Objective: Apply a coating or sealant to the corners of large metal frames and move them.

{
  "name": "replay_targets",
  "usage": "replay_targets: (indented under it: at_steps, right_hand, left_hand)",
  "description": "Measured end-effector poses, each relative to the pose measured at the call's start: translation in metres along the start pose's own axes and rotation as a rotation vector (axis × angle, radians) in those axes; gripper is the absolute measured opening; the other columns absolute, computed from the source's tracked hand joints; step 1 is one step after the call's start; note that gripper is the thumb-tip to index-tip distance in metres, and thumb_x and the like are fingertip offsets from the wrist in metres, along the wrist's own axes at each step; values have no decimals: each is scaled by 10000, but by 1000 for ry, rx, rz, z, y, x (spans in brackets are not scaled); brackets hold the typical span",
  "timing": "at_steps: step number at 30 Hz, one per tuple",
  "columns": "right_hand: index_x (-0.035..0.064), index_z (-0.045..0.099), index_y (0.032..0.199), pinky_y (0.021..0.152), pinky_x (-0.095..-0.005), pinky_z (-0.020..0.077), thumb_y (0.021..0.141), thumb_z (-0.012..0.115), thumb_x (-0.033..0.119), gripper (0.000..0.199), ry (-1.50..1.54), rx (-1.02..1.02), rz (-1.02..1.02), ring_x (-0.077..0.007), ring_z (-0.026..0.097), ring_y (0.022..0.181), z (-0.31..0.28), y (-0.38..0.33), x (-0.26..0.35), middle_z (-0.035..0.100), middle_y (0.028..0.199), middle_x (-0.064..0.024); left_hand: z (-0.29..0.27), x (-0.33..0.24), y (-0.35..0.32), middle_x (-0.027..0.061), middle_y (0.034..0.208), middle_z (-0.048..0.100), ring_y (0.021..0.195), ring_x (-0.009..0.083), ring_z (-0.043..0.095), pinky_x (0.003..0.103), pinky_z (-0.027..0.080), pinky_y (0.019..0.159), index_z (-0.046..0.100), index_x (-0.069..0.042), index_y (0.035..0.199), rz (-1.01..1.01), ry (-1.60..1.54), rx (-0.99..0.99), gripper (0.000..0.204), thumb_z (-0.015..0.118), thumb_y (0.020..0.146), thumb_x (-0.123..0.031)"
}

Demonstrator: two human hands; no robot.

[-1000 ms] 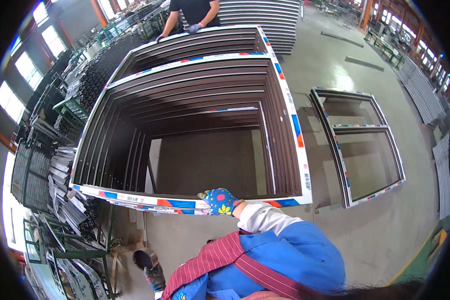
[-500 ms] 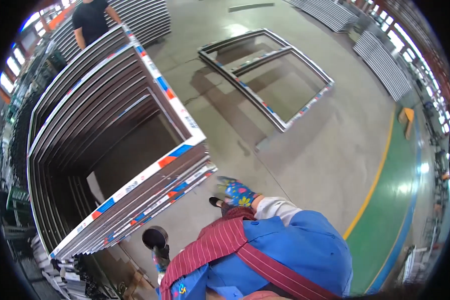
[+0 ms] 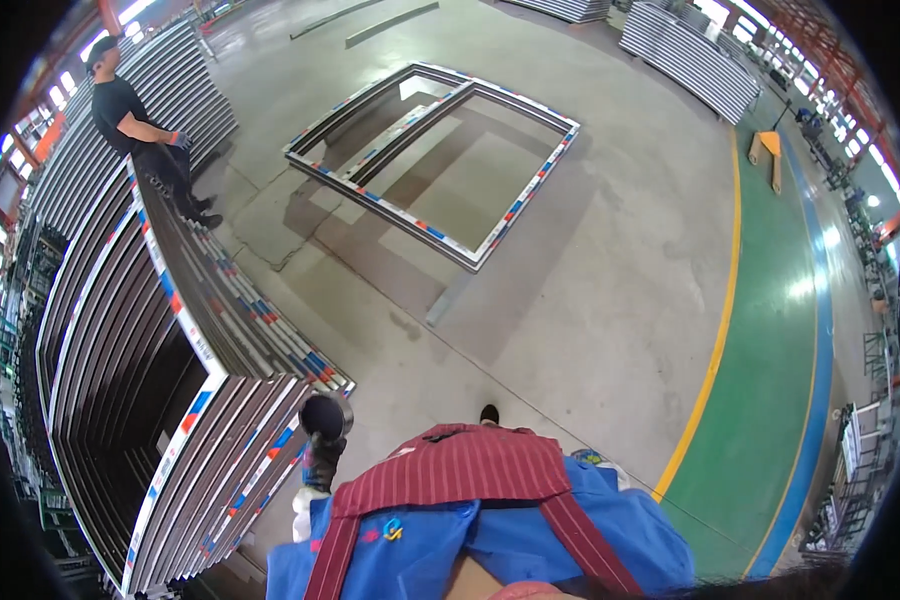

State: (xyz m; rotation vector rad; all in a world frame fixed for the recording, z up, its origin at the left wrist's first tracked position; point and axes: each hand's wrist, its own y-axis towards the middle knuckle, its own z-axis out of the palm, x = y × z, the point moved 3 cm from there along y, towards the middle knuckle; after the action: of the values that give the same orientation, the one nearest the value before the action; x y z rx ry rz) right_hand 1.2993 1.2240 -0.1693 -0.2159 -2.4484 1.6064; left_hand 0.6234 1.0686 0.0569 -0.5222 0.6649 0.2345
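Observation:
At my lower left, my left hand (image 3: 320, 468) is closed around a dark hollow cylinder (image 3: 327, 418) with a round open end facing up. It is close to the corner of a tall upright stack of window-like frames (image 3: 182, 318), dark brown with white edges and red-and-blue tape. Whether the cylinder touches the stack, I cannot tell. My right hand (image 3: 587, 457), in a colourful patterned glove, is low by my right side; my sleeve and red striped apron hide most of it, fingers included.
A two-part frame (image 3: 410, 224) lies low ahead. At far left a person (image 3: 120, 105) in dark clothes stands behind the stack. More stacked frames (image 3: 685, 62) stand far right. A green floor lane (image 3: 770, 400) with a yellow line runs along the right, near an orange-topped object (image 3: 767, 145).
My view has swung right, so the stack now sits further left. My right hand has drawn back from ahead of me to my side. The other person now stands side-on, off the stack's corner.

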Motion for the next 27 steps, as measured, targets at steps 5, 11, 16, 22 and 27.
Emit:
replay_targets:
  at_steps: [5, 11, 16, 22, 27]
  right_hand:
    - [113, 644, 927, 650, -356, 485, 801, 551, 381, 311, -40, -62, -52, -222, 623, 723, -100, 7, -53, 648, 769, -76]
    - [89, 623, 930, 557, -346, 469, 770, 610, 349, 306, 419, -188, -362, -197, 602, 590, -225, 4, -65, 637, 687, -28]
    - [40, 580, 1098, 782, -304, 487, 725, 663, 214, 420, 468, -385, -390, -221, 620, 892, -415, 1, 94, 630, 1018, -132]
    - [59, 533, 1182, 891, -329, 449, 701, 681, 185, 518, 338, -457, -407, -265, 556, 1055, -589, 63, 177, 564, 1159, -154]
    - [69, 543, 1168, 928, -342, 421, 651, 705, 202, 558, -53, -460, -397, -303, 524, 1082, -719, 119, 214, 555, 1156, -169]
  left_hand:
    - [105, 36, 105, 125, 1149, 561, 906, 240, 607, 360, 526, 759, 421, -70, 1272, -219, -173, 116, 507, 574, 851, -310]
    - [259, 74, 246, 111, 1068, 614, 838, 240, 640, 360, 547, 720, 486, -38, 1196, -141, -73, 45, 449, 581, 848, -306]
    - [290, 101, 358, 116, 1074, 610, 856, 243, 637, 370, 546, 732, 479, -41, 1205, -209, 45, 63, 475, 610, 825, -295]
    - [387, 117, 501, 143, 1141, 570, 949, 268, 608, 395, 516, 820, 411, -5, 1261, -233, 93, 97, 552, 594, 834, -304]
    - [472, 113, 586, 122, 1132, 578, 983, 229, 591, 380, 512, 815, 441, -30, 1245, -220, 28, 111, 516, 617, 821, -266]
